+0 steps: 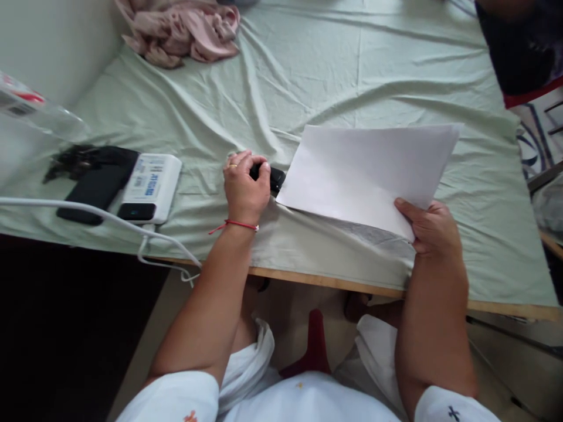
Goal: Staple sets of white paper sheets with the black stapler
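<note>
My left hand (pixel 244 183) is closed around a small black object (pixel 273 176), perhaps a stapler, resting on the pale green sheet (pixel 334 70). The object's end meets the left edge of a stack of white paper (pixel 369 170). My right hand (pixel 430 230) grips the paper's lower right corner, thumb on top, and lifts it slightly off the sheet. A red thread bracelet circles my left wrist, and a ring shows on one finger.
A white power bank (pixel 152 186) lies next to a black phone-like slab (pixel 97 187) at the left, with a white cable (pixel 109 220) running off the wooden edge (pixel 325 282). Pink crumpled cloth (pixel 180 29) sits far back. A clear plastic item (pixel 26 108) is at far left.
</note>
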Tool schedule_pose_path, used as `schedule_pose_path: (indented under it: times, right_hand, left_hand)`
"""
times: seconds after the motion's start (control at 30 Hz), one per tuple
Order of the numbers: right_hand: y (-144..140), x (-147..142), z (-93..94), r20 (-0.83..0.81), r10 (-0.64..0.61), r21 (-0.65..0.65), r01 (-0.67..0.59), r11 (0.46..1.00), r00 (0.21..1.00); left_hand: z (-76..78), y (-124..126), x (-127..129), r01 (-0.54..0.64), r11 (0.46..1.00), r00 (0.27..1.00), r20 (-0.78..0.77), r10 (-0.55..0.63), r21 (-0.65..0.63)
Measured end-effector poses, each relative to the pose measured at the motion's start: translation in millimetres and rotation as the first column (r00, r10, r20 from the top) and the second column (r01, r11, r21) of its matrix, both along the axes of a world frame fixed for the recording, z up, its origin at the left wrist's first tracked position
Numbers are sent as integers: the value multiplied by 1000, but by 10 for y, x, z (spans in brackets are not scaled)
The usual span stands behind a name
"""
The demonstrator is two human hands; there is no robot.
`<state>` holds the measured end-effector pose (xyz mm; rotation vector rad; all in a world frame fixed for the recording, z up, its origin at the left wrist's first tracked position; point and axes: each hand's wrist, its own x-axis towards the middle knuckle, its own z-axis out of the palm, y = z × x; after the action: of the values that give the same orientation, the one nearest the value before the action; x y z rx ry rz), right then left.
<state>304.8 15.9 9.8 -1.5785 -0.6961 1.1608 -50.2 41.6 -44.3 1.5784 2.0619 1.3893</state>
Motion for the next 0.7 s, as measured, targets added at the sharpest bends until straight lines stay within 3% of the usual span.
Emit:
schedule_pose_path:
  times: [0.27,0.7]
  right_hand:
    - [1,-12,-16,12,-32,25,32,999,999]
    - [26,28,-27,41,-70,17,70,997,997]
  left_hand:
    - [117,-47,48,82,992,996,-11,-83,-97]
    - [159,-73,12,147,984,989,-19,-149,-96]
